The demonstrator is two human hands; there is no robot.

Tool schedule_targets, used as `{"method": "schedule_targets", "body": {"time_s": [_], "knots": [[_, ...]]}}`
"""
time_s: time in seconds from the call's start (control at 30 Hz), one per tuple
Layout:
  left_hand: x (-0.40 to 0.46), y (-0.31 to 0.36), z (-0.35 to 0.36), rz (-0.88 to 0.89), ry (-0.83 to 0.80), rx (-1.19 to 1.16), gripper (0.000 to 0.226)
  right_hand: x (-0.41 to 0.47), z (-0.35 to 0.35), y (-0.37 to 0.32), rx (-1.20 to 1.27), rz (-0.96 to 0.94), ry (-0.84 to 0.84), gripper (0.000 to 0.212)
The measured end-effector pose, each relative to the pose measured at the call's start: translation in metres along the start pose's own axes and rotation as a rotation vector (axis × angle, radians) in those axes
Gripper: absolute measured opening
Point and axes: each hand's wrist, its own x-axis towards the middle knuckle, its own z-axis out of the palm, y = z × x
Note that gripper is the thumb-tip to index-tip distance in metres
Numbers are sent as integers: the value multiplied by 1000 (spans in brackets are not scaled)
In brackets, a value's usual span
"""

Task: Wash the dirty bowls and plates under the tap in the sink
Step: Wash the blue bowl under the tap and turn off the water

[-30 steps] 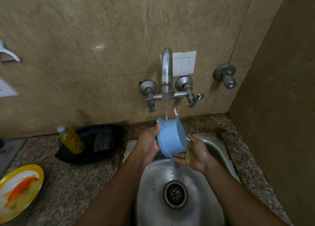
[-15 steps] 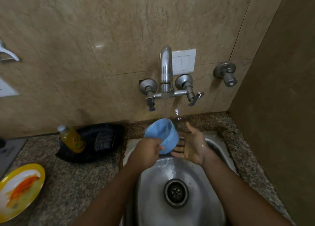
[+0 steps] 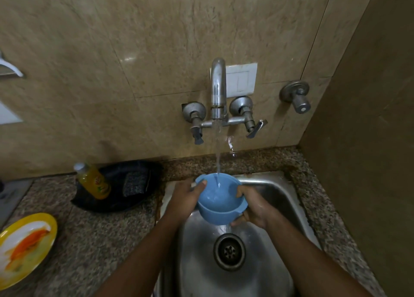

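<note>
Left hand (image 3: 186, 198) grips the far-left rim of the blue bowl (image 3: 220, 203), thumb hooked inside; right hand (image 3: 255, 207) curls round its right side and underside. Bowl held mouth-up above the steel sink (image 3: 277, 198), directly under the tap (image 3: 218, 88), catching the running stream. Soiled yellow plate (image 3: 24, 249) sits on the counter (image 3: 94, 240), near left.

Between my two hands the bowl (image 3: 218, 201) is plain pale blue inside and out. Below my grip the sink (image 3: 264, 281) is dull silver steel with a dark drain (image 3: 229, 251). Above it the tap (image 3: 218, 88) is grey chrome against beige marbled wall tiles (image 3: 134, 50). Left of my grip the speckled brown-grey granite counter (image 3: 94, 234) carries a yellow bottle (image 3: 94, 181) and a yellow plate (image 3: 24, 249) smeared orange and white.
</note>
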Motion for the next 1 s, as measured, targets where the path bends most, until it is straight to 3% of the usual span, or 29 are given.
{"method": "schedule_targets", "body": {"time_s": [0.07, 0.13, 0.23, 0.33, 0.43, 0.53, 0.67, 0.8, 0.87, 1.0], "knots": [[-5, 6, 1, -194, -89, -103, 34, -1, 3, -3, 12, -32, 31, 41], [-4, 9, 3, -243, -101, -92, 28, -6, 5, -8, -3, -67, 66, 34], [0, 22, 4, -238, -156, -184, 28, -19, 5, -21, -51, -189, 104, 23], [-1, 36, 9, -200, -259, -206, 30, -16, -4, -41, -92, -478, 230, 18], [-4, 41, 21, -159, -281, -197, 28, -21, -15, -71, -214, -705, 406, 35], [-3, 38, 28, -164, -255, -246, 32, -31, -12, -100, -426, -776, 439, 29], [0, 38, 27, -131, -234, -263, 38, -26, -11, -116, -595, -828, 671, 29], [-1, 42, 20, -32, -191, -141, 44, -23, -8, -117, -835, -989, 843, 16], [-2, 42, 16, 39, -167, -4, 40, -22, -7, -117, -885, -1049, 827, 25], [-13, 39, 4, 197, -102, 227, 42, -30, -13, -108, -905, -946, 705, 42]]}}
